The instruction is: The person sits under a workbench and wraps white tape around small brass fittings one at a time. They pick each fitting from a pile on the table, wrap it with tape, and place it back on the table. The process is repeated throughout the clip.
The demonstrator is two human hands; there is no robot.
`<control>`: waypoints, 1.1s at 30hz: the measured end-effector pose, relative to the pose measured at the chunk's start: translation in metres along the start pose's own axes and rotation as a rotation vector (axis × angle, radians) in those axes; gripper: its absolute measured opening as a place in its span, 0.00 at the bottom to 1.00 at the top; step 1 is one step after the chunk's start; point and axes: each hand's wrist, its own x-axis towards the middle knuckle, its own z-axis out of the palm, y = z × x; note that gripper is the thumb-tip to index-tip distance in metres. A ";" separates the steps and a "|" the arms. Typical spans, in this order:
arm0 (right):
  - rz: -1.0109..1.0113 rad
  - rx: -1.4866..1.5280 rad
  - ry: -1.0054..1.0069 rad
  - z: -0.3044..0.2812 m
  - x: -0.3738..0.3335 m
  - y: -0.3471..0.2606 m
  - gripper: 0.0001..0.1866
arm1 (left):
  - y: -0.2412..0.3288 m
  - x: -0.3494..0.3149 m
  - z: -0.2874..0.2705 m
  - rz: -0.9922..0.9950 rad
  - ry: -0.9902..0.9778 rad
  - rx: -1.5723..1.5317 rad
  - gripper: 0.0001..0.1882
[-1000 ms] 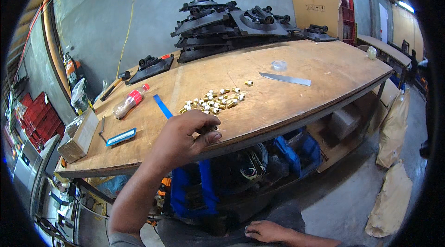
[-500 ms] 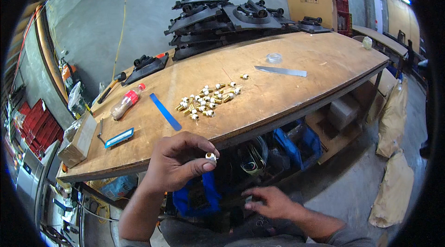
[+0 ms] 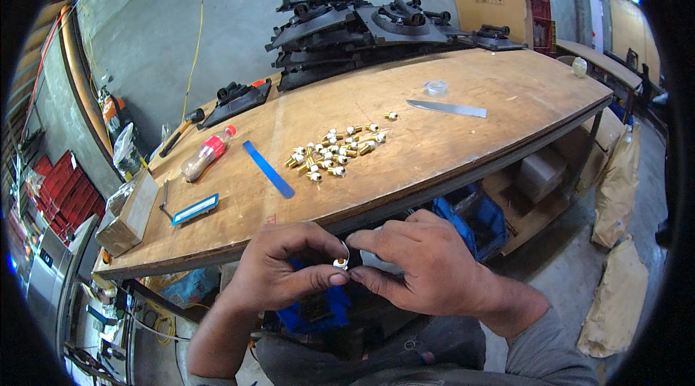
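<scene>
In front of the table's near edge, my left hand pinches a small brass fitting with a white band around it. Its open end faces me. My right hand is close against it, thumb and fingers bent together beside the fitting. Something pale shows under the right fingers, too covered to name. On the wooden table lies a loose pile of similar brass fittings, many with white on their ends. One fitting lies apart at the pile's far right.
A blue strip, a bottle, a blue-framed piece and a hammer lie left. A metal blade and clear ring lie right. Stacked black parts stand behind. Blue bins sit beneath.
My right hand has risen from low on the right to meet my left hand at the fitting. The left hand still holds the fitting, now slightly lower. The view has shifted a little.
</scene>
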 end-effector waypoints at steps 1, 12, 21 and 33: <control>-0.017 -0.016 0.022 0.000 0.001 0.000 0.19 | 0.001 0.001 -0.001 0.010 -0.020 0.033 0.13; -0.201 -0.186 0.060 0.002 -0.002 0.007 0.14 | 0.001 -0.004 0.007 -0.045 0.087 -0.083 0.14; -0.220 -0.152 0.111 0.006 -0.009 0.013 0.09 | -0.009 -0.002 0.011 0.001 0.046 -0.033 0.11; -0.028 0.025 0.069 0.002 -0.015 0.019 0.08 | -0.012 -0.008 0.011 -0.004 0.124 -0.138 0.12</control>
